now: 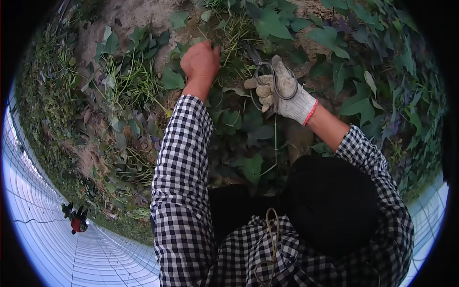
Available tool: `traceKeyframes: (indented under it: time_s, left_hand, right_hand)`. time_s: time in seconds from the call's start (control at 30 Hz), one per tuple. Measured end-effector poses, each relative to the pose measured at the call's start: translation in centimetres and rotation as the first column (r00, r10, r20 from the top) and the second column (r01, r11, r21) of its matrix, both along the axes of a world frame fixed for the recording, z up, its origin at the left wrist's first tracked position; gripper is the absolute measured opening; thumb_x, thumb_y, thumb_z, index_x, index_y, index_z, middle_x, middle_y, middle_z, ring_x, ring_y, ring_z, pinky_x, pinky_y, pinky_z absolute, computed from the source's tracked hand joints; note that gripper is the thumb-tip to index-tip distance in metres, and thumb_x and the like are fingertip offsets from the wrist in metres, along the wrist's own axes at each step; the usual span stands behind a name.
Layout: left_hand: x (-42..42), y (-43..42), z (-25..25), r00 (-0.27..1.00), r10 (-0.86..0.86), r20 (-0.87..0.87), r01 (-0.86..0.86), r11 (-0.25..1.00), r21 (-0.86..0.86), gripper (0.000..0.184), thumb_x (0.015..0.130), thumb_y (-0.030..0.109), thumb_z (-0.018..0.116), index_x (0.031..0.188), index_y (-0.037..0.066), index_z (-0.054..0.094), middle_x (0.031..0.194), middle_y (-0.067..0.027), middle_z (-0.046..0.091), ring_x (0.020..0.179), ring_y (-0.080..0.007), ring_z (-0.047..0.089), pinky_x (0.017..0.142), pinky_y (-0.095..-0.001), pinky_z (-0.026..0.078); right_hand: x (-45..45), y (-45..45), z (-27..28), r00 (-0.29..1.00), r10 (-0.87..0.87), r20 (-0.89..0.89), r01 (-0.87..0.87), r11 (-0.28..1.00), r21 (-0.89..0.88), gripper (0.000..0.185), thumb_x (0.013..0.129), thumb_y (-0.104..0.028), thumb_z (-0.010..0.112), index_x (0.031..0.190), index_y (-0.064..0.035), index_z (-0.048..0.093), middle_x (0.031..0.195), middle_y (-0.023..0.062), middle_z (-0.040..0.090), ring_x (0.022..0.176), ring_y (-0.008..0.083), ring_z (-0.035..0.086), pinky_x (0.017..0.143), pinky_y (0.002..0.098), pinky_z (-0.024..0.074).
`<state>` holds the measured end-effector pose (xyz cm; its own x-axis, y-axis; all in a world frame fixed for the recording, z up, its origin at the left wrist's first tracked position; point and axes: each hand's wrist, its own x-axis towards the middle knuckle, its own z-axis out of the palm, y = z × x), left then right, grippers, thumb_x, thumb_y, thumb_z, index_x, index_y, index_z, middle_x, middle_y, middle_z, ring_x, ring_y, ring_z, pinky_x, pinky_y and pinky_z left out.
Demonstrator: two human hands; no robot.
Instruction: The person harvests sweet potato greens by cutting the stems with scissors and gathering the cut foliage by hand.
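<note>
My left hand [201,61], bare and with its back toward me, is closed among the leafy vines. Its fingertips are hidden, so what it holds cannot be made out. To its right, my right hand [276,90] wears a pale, soiled work glove with a red cuff edge. Metal scissors [256,58] are in that hand, the thumb through one looped handle and the fingers around the other. Their blades point up and left into the foliage. Cut-looking green stems [234,36] lie in a bunch just beyond both hands.
Another bundle of green stems [136,81] lies left of my left arm, near bare soil [98,36]. Broad-leaved vines [361,103] spread on the right. Far off at lower left, a person in red [76,224] is under an arched greenhouse roof [91,256].
</note>
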<state>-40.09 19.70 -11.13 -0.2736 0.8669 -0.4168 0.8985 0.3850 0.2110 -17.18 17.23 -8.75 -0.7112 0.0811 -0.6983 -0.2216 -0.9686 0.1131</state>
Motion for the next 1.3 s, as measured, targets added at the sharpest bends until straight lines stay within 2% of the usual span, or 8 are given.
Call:
traceKeyframes:
  time_s: [0.2, 0.63, 0.83, 0.93, 1.0, 1.2, 1.27, 1.3]
  left_hand:
    - [1.0, 4.9, -4.6, 0.98, -0.184, 0.076, 0.162, 0.958, 0.235, 0.02, 0.082, 0.017, 0.06, 0.1, 0.019, 0.07, 0.1, -0.0117, 0.065, 0.093, -0.0324, 0.064, 0.078, -0.044, 0.052]
    - [1.6, 6.0, -4.8, 0.825, -0.538, -0.174, 0.565, 0.801, 0.199, 0.018, 0.082, 0.014, 0.055, 0.091, 0.018, 0.07, 0.104, -0.0083, 0.058, 0.098, -0.0274, 0.059, 0.078, -0.0405, 0.05]
    - [1.5, 5.2, -4.5, 0.806, -0.551, -0.214, 0.591, 0.747, 0.303, 0.016, 0.08, 0.015, 0.056, 0.087, 0.019, 0.07, 0.099, -0.0069, 0.057, 0.094, -0.0259, 0.059, 0.075, -0.0396, 0.048]
    - [0.9, 4.5, -4.0, 0.796, -0.557, -0.237, 0.605, 0.745, 0.281, 0.014, 0.08, 0.016, 0.056, 0.084, 0.016, 0.07, 0.096, -0.0076, 0.057, 0.09, -0.0265, 0.058, 0.074, -0.0404, 0.047]
    - [0.5, 4.0, -3.4, 0.792, -0.561, -0.242, 0.609, 0.749, 0.26, 0.013, 0.079, 0.016, 0.056, 0.082, 0.014, 0.069, 0.094, -0.0081, 0.058, 0.089, -0.0266, 0.058, 0.073, -0.0411, 0.047]
    - [-1.1, 2.7, -1.1, 0.967, -0.253, -0.041, 0.256, 0.945, 0.202, 0.013, 0.075, 0.018, 0.063, 0.086, 0.015, 0.07, 0.098, -0.0073, 0.061, 0.094, -0.0271, 0.06, 0.073, -0.0424, 0.05]
    - [-3.3, 3.2, 0.1, 0.978, 0.097, 0.184, -0.117, 0.988, 0.1, 0.026, 0.075, 0.026, 0.07, 0.1, 0.017, 0.07, 0.101, -0.0081, 0.067, 0.089, -0.0261, 0.065, 0.075, -0.04, 0.051]
    - [-5.2, 3.6, 1.1, 0.879, 0.338, 0.335, -0.354, 0.935, -0.014, 0.032, 0.075, 0.028, 0.072, 0.104, 0.015, 0.07, 0.101, -0.0087, 0.068, 0.086, -0.0241, 0.066, 0.075, -0.0383, 0.05]
  right_hand:
    - [-0.9, 1.0, 0.7, 0.992, 0.083, 0.091, -0.085, 0.996, 0.017, 0.11, 0.07, -0.087, 0.045, 0.117, 0.0117, 0.052, 0.061, 0.0004, 0.053, 0.046, 0.0141, 0.05, 0.055, 0.0383, 0.0556]
    - [-2.2, 1.4, -1.0, 0.982, 0.054, 0.182, -0.057, 0.998, 0.009, 0.095, 0.077, -0.082, 0.043, 0.108, 0.0063, 0.057, 0.066, 0.0042, 0.059, 0.048, 0.0163, 0.055, 0.052, 0.0353, 0.0533]
    - [-3.6, 1.3, -0.7, 0.938, 0.089, 0.335, -0.131, 0.986, 0.106, 0.094, 0.08, -0.082, 0.037, 0.106, 0.0057, 0.058, 0.051, -0.0062, 0.033, 0.041, 0.0103, 0.034, 0.045, 0.0318, 0.0421]
    - [-3.3, 0.9, -1.6, 0.938, 0.122, 0.324, -0.181, 0.97, 0.16, 0.061, 0.085, -0.075, 0.04, 0.08, -0.0148, 0.05, 0.052, -0.0046, 0.035, 0.036, 0.0107, 0.031, 0.037, 0.0327, 0.0396]
    - [-2.9, 0.3, -1.7, 0.931, 0.094, 0.352, -0.199, 0.94, 0.276, 0.056, 0.087, -0.072, 0.04, 0.077, -0.0168, 0.046, 0.054, -0.0027, 0.039, 0.036, 0.0109, 0.032, 0.037, 0.0331, 0.0412]
    - [-1.1, 0.1, -1.7, 0.943, 0.12, 0.31, -0.23, 0.908, 0.349, 0.067, 0.088, -0.071, 0.039, 0.087, -0.0071, 0.056, 0.057, 0.0012, 0.047, 0.037, 0.0133, 0.041, 0.038, 0.0343, 0.0471]
    - [-0.3, -0.4, -1.8, 0.976, 0.076, 0.204, -0.139, 0.94, 0.312, 0.08, 0.089, -0.069, 0.04, 0.102, 0.0086, 0.057, 0.052, -0.0008, 0.044, 0.036, 0.0118, 0.042, 0.037, 0.0329, 0.0482]
    - [0.0, -0.4, -1.3, 0.991, 0.036, 0.129, -0.081, 0.929, 0.362, 0.078, 0.09, -0.066, 0.042, 0.102, 0.0091, 0.057, 0.053, 0.0002, 0.048, 0.037, 0.0136, 0.046, 0.037, 0.0329, 0.0494]
